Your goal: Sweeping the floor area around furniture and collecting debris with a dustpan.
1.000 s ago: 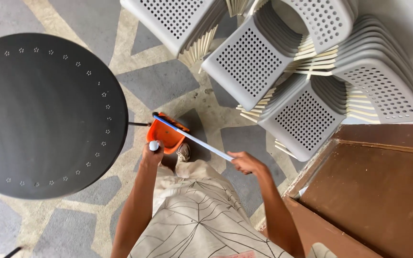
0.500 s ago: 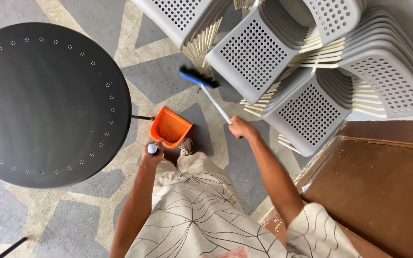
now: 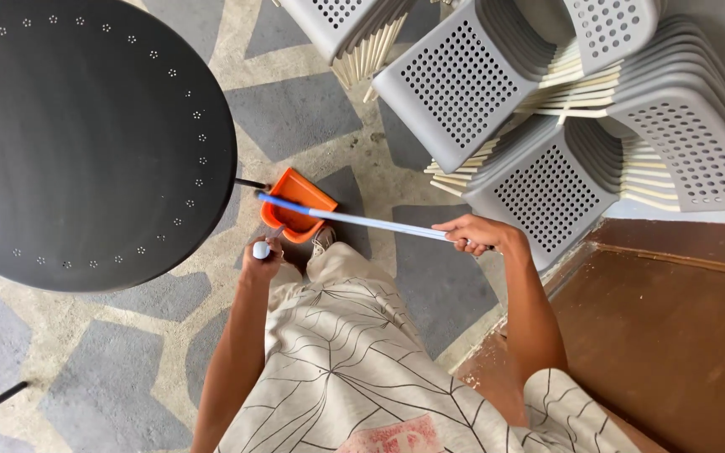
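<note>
Grey-and-beige patchwork floor (image 3: 312, 109) fills the frame's centre. Left hand (image 3: 262, 258) clamps the white-tipped dustpan handle; the orange dustpan (image 3: 297, 204) sits just above it. Right hand (image 3: 473, 235) grips the broom handle (image 3: 362, 221), whose long axis runs leftward across the dustpan.

No packages, labels, signs or screens are being shown anywhere in the view.
</note>
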